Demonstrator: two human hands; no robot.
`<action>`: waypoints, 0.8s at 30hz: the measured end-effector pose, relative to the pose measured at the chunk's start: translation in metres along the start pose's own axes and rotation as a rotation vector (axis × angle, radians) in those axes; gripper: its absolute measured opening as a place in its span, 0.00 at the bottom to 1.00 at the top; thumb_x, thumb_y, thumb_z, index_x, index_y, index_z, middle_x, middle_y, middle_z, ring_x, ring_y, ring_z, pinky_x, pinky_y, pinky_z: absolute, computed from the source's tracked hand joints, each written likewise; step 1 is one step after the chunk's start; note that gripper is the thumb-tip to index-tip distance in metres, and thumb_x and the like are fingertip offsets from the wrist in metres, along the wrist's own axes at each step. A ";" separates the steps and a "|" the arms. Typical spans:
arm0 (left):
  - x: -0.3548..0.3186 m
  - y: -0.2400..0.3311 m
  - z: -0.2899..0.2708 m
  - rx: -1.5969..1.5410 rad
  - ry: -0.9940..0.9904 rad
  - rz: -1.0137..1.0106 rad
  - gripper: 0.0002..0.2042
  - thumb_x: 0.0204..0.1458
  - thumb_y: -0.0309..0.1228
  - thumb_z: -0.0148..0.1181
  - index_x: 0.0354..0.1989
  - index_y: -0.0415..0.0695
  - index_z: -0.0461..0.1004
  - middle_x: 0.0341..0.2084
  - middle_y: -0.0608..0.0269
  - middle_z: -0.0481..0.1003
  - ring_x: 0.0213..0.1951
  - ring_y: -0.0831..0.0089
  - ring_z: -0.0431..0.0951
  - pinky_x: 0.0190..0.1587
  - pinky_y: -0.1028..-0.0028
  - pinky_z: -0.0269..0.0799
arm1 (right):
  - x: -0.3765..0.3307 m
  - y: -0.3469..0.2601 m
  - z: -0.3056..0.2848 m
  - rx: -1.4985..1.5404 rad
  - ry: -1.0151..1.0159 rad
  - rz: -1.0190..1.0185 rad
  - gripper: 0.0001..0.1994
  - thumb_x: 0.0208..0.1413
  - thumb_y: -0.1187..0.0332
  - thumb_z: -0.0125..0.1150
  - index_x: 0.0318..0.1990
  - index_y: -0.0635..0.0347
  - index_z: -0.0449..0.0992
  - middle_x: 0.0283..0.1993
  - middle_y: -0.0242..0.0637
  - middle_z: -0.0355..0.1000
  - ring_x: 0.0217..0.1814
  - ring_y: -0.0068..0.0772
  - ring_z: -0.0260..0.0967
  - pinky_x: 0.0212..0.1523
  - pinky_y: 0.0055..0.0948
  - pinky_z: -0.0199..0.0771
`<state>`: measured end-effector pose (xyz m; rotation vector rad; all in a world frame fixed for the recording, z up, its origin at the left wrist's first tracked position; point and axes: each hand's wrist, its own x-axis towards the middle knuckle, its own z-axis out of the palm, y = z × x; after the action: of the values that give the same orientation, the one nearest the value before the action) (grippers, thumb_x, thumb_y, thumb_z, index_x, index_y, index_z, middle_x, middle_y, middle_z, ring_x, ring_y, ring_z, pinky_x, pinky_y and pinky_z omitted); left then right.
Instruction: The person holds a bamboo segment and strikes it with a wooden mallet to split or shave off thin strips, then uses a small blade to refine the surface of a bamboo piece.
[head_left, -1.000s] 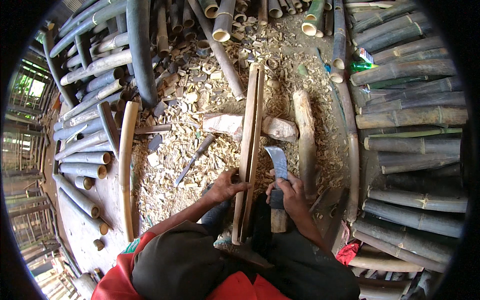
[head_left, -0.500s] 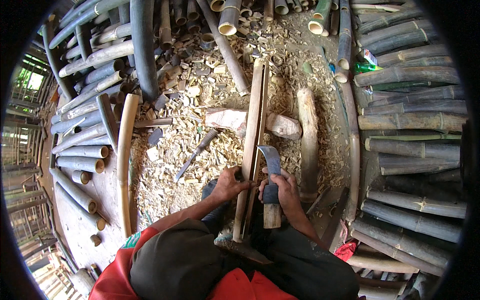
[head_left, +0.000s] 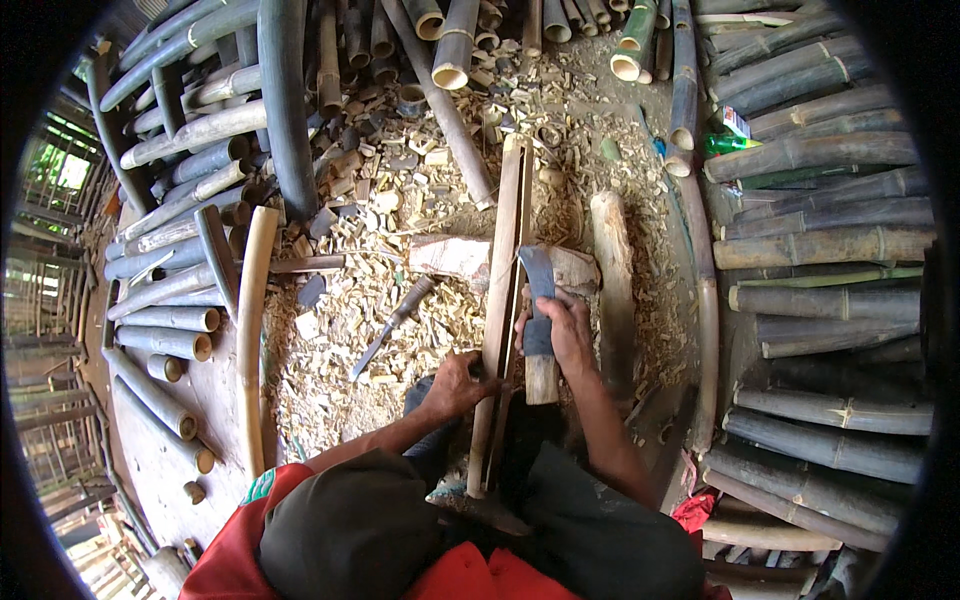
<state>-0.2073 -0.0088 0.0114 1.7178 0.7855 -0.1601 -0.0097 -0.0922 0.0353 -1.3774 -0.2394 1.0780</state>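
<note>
Running lengthwise between the two hands, a slotted pole (head_left: 498,310) is lying just right of the left fingers, its long axis pointing forward and its far end leaning slightly right. The left hand (head_left: 458,388) is nearer, its fingers gripping the pole's left edge. Just right of the pole, the right hand (head_left: 568,335) is closing its fingers around a hooked knife (head_left: 539,338), whose blade is pointing forward. Beyond both hands, a log (head_left: 450,257) is lying crosswise beneath the pole. A slim knife (head_left: 393,326) is resting on chips (head_left: 425,345) ahead-left of the left fingers.
</note>
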 end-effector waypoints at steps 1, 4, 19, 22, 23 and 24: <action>-0.001 -0.003 -0.002 0.022 0.006 -0.015 0.23 0.44 0.42 0.75 0.42 0.36 0.81 0.28 0.49 0.81 0.30 0.63 0.81 0.38 0.64 0.76 | 0.016 -0.003 0.002 -0.006 -0.017 0.009 0.20 0.58 0.63 0.52 0.52 0.71 0.74 0.22 0.42 0.74 0.18 0.35 0.73 0.21 0.34 0.76; -0.001 -0.007 0.000 0.009 -0.002 -0.009 0.23 0.45 0.41 0.74 0.44 0.36 0.81 0.30 0.47 0.82 0.32 0.62 0.82 0.39 0.63 0.77 | 0.057 -0.029 -0.006 -0.136 -0.077 -0.005 0.21 0.60 0.65 0.49 0.55 0.73 0.73 0.25 0.45 0.77 0.19 0.36 0.76 0.18 0.34 0.80; 0.007 -0.040 0.003 -0.222 -0.085 0.012 0.27 0.46 0.41 0.76 0.48 0.33 0.77 0.34 0.51 0.81 0.37 0.68 0.80 0.45 0.65 0.76 | 0.055 -0.085 0.003 -0.232 -0.011 -0.059 0.19 0.63 0.66 0.47 0.55 0.69 0.73 0.27 0.43 0.78 0.19 0.33 0.74 0.19 0.33 0.78; 0.004 -0.028 -0.002 -0.308 -0.105 0.004 0.31 0.46 0.37 0.77 0.55 0.32 0.72 0.38 0.51 0.81 0.39 0.66 0.81 0.46 0.65 0.76 | -0.021 -0.057 0.016 -0.265 0.003 0.000 0.13 0.64 0.66 0.46 0.46 0.65 0.74 0.26 0.40 0.75 0.23 0.28 0.74 0.22 0.33 0.78; 0.008 -0.028 0.005 -0.308 -0.107 0.025 0.31 0.45 0.38 0.77 0.55 0.32 0.72 0.38 0.51 0.81 0.40 0.65 0.81 0.46 0.65 0.77 | -0.043 -0.052 0.015 -0.349 0.049 0.050 0.12 0.65 0.66 0.46 0.45 0.64 0.74 0.27 0.38 0.75 0.23 0.28 0.73 0.23 0.33 0.77; 0.008 -0.030 0.005 -0.297 -0.087 0.034 0.32 0.45 0.38 0.77 0.55 0.32 0.72 0.39 0.50 0.81 0.40 0.65 0.81 0.47 0.65 0.77 | -0.054 -0.039 0.015 -0.388 0.023 0.041 0.12 0.66 0.66 0.46 0.44 0.64 0.73 0.28 0.38 0.75 0.24 0.27 0.73 0.24 0.33 0.77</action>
<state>-0.2175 -0.0071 -0.0185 1.4327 0.6786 -0.0893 -0.0311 -0.1148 0.0966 -1.7452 -0.4216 1.0859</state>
